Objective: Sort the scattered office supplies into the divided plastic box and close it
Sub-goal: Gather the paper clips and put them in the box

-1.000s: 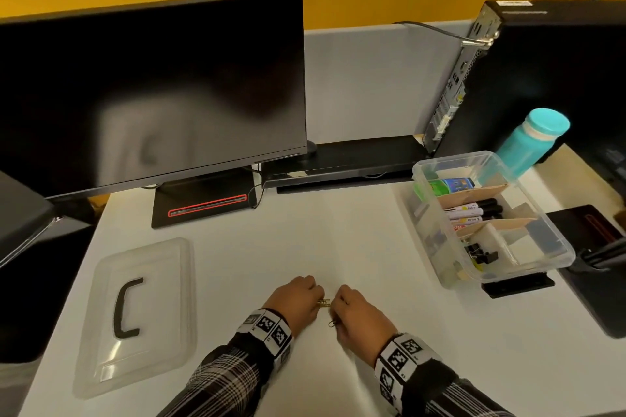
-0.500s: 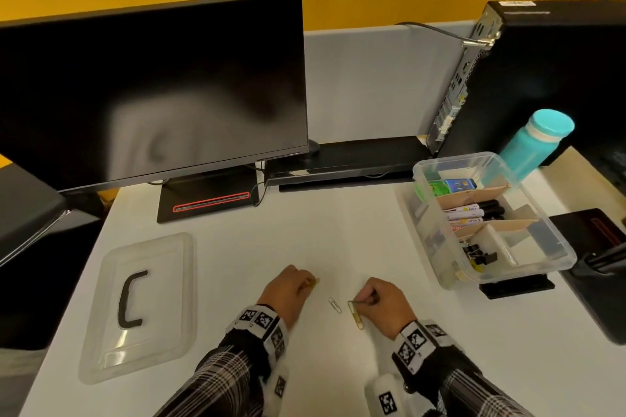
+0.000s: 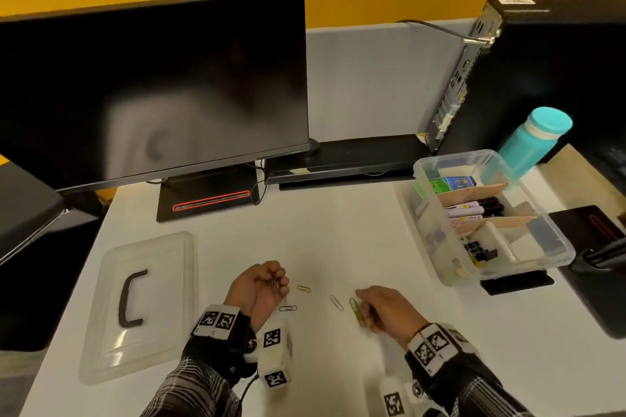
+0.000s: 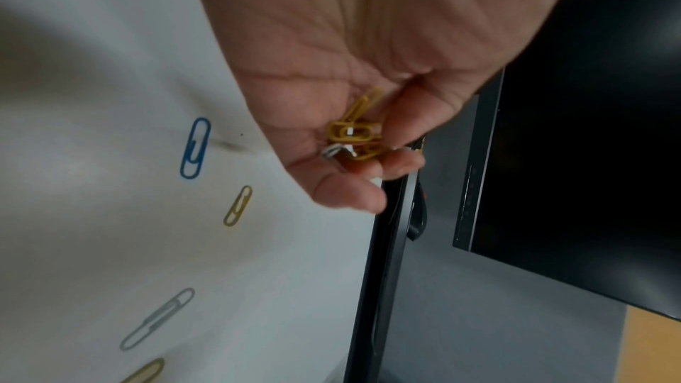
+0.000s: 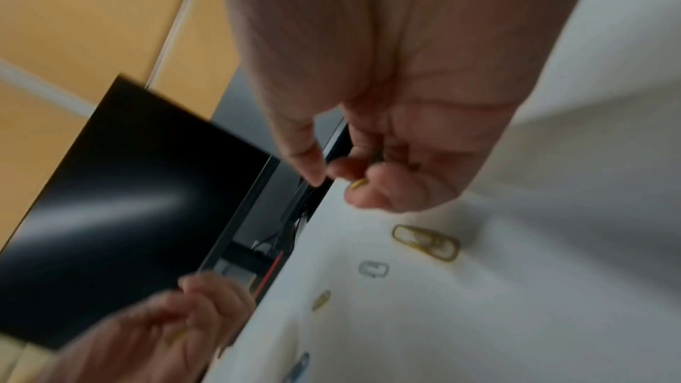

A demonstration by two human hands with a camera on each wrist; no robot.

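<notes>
L hand (image 3: 261,289) palm-up over white desk (image 3: 338,240), fingers curled round small bunch of paper clips (image 4: 355,133), mostly yellow, one silver. R hand (image 3: 386,310) low on desk, fingers curled, pinching a yellow clip (image 5: 358,184); frame blurred, rest of grip unclear. Loose on desk btwn hands: blue clip (image 4: 195,148), small yellow clip (image 4: 238,206), silver clip (image 4: 158,319), big yellow clip (image 3: 357,311) just beside R hand. Divided clear plastic box (image 3: 437,247) open at right w/ markers (image 3: 476,208) in mid compartment, black binder clips (image 3: 479,250) in near one. Lid (image 3: 135,308) flat at left, well apart from box.
</notes>
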